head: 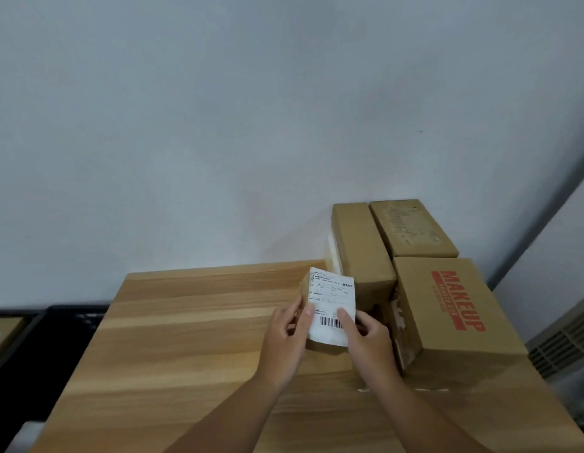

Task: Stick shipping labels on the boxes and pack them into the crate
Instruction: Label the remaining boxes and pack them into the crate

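Note:
A small cardboard box (304, 284) stands on the wooden table (186, 338), and a white shipping label (331, 304) with a barcode covers its top. My left hand (285, 341) holds the box's left side, thumb on the label's left edge. My right hand (366, 335) grips the right side, with one finger pressing the label next to the barcode. The box's lower part is hidden behind my hands.
Three more cardboard boxes stand at the right: a large one printed MAKEUP (454, 308), a tall narrow one (361, 246) and a flat one (411, 228) behind. A dark crate (65, 318) sits low at the left. A grey vented unit (565, 341) is far right.

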`<action>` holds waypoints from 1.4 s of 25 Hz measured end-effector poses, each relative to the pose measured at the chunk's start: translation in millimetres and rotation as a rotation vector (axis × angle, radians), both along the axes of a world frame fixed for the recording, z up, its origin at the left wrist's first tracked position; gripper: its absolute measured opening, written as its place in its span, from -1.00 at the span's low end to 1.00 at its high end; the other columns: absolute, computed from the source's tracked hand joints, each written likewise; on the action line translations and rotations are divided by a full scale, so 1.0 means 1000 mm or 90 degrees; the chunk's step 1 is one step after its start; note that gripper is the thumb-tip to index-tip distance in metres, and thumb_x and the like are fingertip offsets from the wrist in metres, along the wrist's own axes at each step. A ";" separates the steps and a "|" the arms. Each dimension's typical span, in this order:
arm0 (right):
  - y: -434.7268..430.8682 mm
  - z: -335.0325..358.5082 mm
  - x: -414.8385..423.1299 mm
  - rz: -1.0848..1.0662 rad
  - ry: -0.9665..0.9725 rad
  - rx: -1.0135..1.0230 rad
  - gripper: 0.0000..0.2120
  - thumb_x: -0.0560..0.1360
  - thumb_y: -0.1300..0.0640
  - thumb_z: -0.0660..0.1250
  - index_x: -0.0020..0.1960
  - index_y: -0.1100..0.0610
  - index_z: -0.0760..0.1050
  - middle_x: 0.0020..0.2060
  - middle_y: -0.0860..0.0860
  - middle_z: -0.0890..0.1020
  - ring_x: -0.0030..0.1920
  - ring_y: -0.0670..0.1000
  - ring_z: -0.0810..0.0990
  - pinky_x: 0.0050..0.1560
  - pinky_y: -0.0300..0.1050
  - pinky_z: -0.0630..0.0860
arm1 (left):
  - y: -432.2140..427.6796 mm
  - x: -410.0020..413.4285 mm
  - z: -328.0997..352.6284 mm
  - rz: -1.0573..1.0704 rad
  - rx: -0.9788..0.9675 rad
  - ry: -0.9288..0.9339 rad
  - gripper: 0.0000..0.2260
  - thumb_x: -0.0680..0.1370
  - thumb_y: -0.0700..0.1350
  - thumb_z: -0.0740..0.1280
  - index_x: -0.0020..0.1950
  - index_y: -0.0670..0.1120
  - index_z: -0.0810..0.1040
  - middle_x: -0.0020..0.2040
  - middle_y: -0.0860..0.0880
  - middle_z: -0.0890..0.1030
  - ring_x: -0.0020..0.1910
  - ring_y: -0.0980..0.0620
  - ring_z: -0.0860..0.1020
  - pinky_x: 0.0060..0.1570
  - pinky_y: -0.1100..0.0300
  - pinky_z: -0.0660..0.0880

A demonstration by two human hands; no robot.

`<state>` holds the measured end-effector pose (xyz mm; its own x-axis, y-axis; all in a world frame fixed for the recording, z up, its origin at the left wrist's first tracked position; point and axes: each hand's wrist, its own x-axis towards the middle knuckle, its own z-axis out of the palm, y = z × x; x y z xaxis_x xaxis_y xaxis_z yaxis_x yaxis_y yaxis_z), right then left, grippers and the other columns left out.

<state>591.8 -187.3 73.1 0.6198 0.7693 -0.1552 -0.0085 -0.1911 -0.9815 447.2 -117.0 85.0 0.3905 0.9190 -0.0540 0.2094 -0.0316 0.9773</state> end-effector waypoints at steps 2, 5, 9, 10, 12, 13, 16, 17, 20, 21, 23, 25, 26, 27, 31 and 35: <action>0.002 -0.008 -0.012 0.030 -0.012 -0.003 -0.86 0.51 -0.10 0.45 -0.01 -0.07 0.67 -0.15 -0.19 0.74 -0.11 -0.14 0.73 -0.20 -0.16 0.65 | -0.004 -0.018 -0.004 0.028 -0.001 0.015 -0.48 0.47 0.38 0.30 0.39 0.26 0.52 0.20 0.24 0.60 0.18 0.27 0.58 0.15 0.19 0.58; 0.009 -0.020 -0.039 0.091 0.008 -0.018 -0.83 0.45 -0.09 0.51 -0.06 -0.01 0.67 -0.17 -0.13 0.75 -0.13 -0.08 0.74 -0.13 0.09 0.70 | -0.011 -0.052 -0.007 0.073 -0.029 0.004 -0.78 0.57 0.22 0.30 0.21 0.42 0.57 0.11 0.23 0.69 0.08 0.22 0.65 0.08 0.11 0.62; 0.023 -0.025 -0.093 0.134 0.051 -0.022 -0.83 0.45 -0.04 0.53 -0.08 0.05 0.68 -0.17 -0.06 0.76 -0.14 0.01 0.75 -0.09 0.23 0.68 | -0.018 -0.110 -0.006 0.137 -0.018 0.004 -0.81 0.63 0.16 0.29 0.18 0.43 0.59 0.07 0.24 0.71 0.05 0.23 0.67 0.03 0.17 0.62; 0.027 -0.024 -0.109 0.143 0.058 -0.023 -0.83 0.45 -0.02 0.53 -0.07 0.06 0.67 -0.17 -0.06 0.76 -0.14 0.02 0.75 -0.09 0.24 0.68 | -0.018 -0.125 -0.007 0.156 -0.020 0.000 -0.81 0.63 0.16 0.30 0.19 0.41 0.59 0.07 0.24 0.71 0.05 0.24 0.67 0.03 0.17 0.62; 0.035 -0.021 -0.141 0.167 0.066 -0.023 -0.84 0.45 -0.01 0.53 -0.06 0.06 0.67 -0.17 -0.05 0.76 -0.16 0.02 0.76 -0.12 0.25 0.68 | -0.016 -0.157 -0.007 0.195 -0.022 -0.007 -0.79 0.62 0.17 0.31 0.24 0.35 0.60 0.08 0.23 0.71 0.06 0.22 0.68 0.06 0.12 0.63; 0.039 -0.020 -0.157 0.178 0.065 -0.025 -0.84 0.45 -0.01 0.53 -0.06 0.06 0.67 -0.16 -0.05 0.76 -0.17 0.02 0.76 -0.14 0.24 0.69 | -0.015 -0.173 -0.009 0.210 -0.021 -0.008 -0.78 0.63 0.16 0.31 0.25 0.32 0.61 0.09 0.22 0.71 0.07 0.22 0.67 0.07 0.11 0.63; 0.051 -0.020 -0.211 0.201 0.077 -0.031 -0.88 0.46 0.01 0.53 -0.06 0.03 0.67 -0.14 -0.05 0.75 -0.18 0.00 0.76 -0.16 0.20 0.70 | -0.006 -0.227 -0.014 0.232 -0.018 -0.011 -0.78 0.64 0.14 0.30 0.26 0.25 0.63 0.09 0.21 0.71 0.08 0.20 0.67 0.06 0.11 0.64; 0.054 -0.021 -0.230 0.207 0.079 -0.035 -0.90 0.46 0.02 0.52 -0.07 0.03 0.67 -0.15 -0.07 0.75 -0.18 0.01 0.76 -0.16 0.20 0.70 | -0.003 -0.247 -0.015 0.236 -0.019 -0.008 -0.78 0.64 0.14 0.30 0.26 0.24 0.63 0.08 0.21 0.71 0.07 0.21 0.68 0.05 0.13 0.64; 0.065 -0.024 -0.293 0.212 0.074 -0.050 -0.89 0.47 0.03 0.52 -0.07 0.04 0.67 -0.16 -0.06 0.75 -0.17 0.04 0.75 -0.15 0.22 0.70 | 0.008 -0.310 -0.021 0.241 -0.028 -0.002 -0.77 0.65 0.13 0.28 0.26 0.21 0.64 0.08 0.23 0.71 0.06 0.23 0.67 0.01 0.19 0.64; 0.069 -0.025 -0.314 0.213 0.076 -0.056 -0.88 0.47 0.02 0.51 -0.05 0.05 0.67 -0.14 -0.05 0.75 -0.17 0.03 0.75 -0.16 0.19 0.70 | 0.012 -0.331 -0.022 0.244 -0.038 -0.004 -0.76 0.65 0.14 0.28 0.27 0.20 0.64 0.07 0.23 0.71 0.06 0.23 0.67 0.02 0.19 0.64; 0.077 -0.027 -0.355 0.223 0.075 -0.064 -0.87 0.49 0.00 0.49 -0.02 0.03 0.67 -0.12 -0.06 0.75 -0.17 -0.01 0.75 -0.19 0.12 0.71 | 0.021 -0.371 -0.026 0.250 -0.066 -0.012 -0.76 0.66 0.15 0.24 0.22 0.22 0.65 0.07 0.22 0.71 0.06 0.22 0.67 0.02 0.18 0.64; 0.085 -0.029 -0.396 0.234 0.074 -0.071 -0.89 0.51 0.00 0.47 -0.01 0.00 0.68 -0.14 -0.08 0.75 -0.18 -0.06 0.74 -0.27 -0.01 0.69 | 0.030 -0.412 -0.028 0.256 -0.092 -0.009 -0.75 0.68 0.16 0.18 0.10 0.32 0.66 0.02 0.21 0.71 0.01 0.24 0.66 -0.03 0.21 0.63; 0.089 -0.029 -0.412 0.241 0.078 -0.070 -0.90 0.52 0.00 0.46 0.00 -0.01 0.67 -0.14 -0.09 0.75 -0.18 -0.08 0.74 -0.29 -0.07 0.67 | 0.034 -0.428 -0.028 0.259 -0.100 -0.007 -0.73 0.69 0.16 0.15 0.05 0.35 0.66 0.00 0.21 0.71 -0.02 0.26 0.66 -0.08 0.24 0.62; 0.093 -0.029 -0.428 0.249 0.083 -0.070 -0.90 0.52 0.00 0.45 0.01 -0.02 0.67 -0.14 -0.10 0.75 -0.18 -0.09 0.74 -0.29 -0.10 0.66 | 0.039 -0.444 -0.028 0.263 -0.107 -0.008 -0.73 0.70 0.15 0.15 0.05 0.37 0.65 0.00 0.23 0.71 -0.03 0.27 0.65 -0.13 0.29 0.60; 0.121 -0.036 -0.477 0.280 0.072 -0.079 -0.90 0.53 -0.01 0.45 0.04 -0.08 0.66 -0.13 -0.11 0.75 -0.16 -0.07 0.75 -0.23 -0.05 0.69 | 0.062 -0.494 -0.037 0.274 -0.122 -0.003 -0.76 0.69 0.11 0.21 0.30 0.24 0.59 0.03 0.32 0.68 0.02 0.33 0.64 -0.12 0.41 0.56; 0.169 -0.056 -0.515 0.311 0.073 -0.100 -0.90 0.51 -0.04 0.46 0.02 -0.09 0.65 -0.15 -0.14 0.75 -0.18 -0.08 0.75 -0.23 -0.02 0.70 | 0.102 -0.535 -0.054 0.320 -0.138 0.041 -0.65 0.66 0.17 0.22 0.42 0.17 0.53 0.17 0.21 0.66 0.14 0.27 0.61 0.14 0.21 0.60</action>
<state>76.6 -18.4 17.2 0.1660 0.9263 -0.3381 0.0125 -0.3448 -0.9386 -87.4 -15.0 31.3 -0.1038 0.9566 -0.2724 0.2064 0.2887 0.9349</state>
